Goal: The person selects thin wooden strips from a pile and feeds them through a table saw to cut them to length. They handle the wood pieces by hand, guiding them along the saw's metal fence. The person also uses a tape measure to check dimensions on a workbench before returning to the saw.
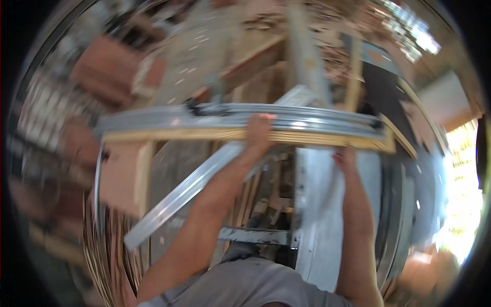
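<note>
A long pale wooden strip (204, 134) with a ridged near face lies crosswise in front of me, along the near side of a silvery metal rail (327, 118). My left hand (260, 134) is closed over the strip near its middle, its fingertips reaching onto the rail. Close to the strip's right end, my right hand (346, 156) grips its near edge, with part of the fingers hidden by the wood. Motion smears both hands. A second metal bar (179, 197) runs diagonally beneath the strip and rail.
A grey metal machine table (319, 215) extends under my right forearm. At the left stands a pinkish-brown board (123, 176), with several thin strips (110, 245) below it. Wood offcuts (335, 61) pile up beyond the rail. Dark panels (378, 87) lie at the far right.
</note>
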A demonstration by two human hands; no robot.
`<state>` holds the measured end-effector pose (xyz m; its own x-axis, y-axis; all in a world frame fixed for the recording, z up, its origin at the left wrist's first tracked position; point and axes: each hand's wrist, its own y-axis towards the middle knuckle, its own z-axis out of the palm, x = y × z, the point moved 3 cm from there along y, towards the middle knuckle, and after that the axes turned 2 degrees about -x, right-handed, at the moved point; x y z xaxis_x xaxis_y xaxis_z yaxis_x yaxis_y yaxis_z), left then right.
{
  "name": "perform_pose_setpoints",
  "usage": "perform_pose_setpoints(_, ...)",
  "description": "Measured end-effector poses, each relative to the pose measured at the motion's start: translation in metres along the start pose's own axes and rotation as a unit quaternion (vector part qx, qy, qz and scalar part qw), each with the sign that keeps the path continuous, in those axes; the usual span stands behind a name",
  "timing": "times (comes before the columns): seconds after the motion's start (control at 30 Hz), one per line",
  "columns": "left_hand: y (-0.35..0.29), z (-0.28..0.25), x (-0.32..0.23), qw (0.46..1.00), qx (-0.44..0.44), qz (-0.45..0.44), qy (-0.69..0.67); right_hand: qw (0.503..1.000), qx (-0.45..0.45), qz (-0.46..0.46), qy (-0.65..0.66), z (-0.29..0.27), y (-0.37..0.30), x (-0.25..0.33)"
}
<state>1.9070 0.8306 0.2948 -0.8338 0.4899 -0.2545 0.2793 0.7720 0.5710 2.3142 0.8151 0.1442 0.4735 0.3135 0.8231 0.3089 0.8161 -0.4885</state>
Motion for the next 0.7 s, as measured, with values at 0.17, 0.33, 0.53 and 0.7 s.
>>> perform_pose_setpoints(0.17,-0.023,-0.025,0.018,0.999,-0.004,-0.009,0.052,0.989,-0.106,0.034,-0.100,0.074,-0.062,0.001)
perform_pose_setpoints(0.33,-0.048,-0.024,0.030,0.972,-0.133,-0.153,-0.114,0.997,-0.072,0.032,-0.022,0.044,-0.057,0.005)
perform_pose_setpoints(0.53,-0.242,-0.052,0.295,0.594,-0.280,-0.619,-0.431,0.987,-0.106,0.048,-0.112,0.071,-0.048,0.002)
perform_pose_setpoints(0.7,-0.203,-0.039,0.369,0.566,-0.265,-0.583,-0.520,0.983,-0.123,0.004,-0.138,0.079,-0.048,0.035)
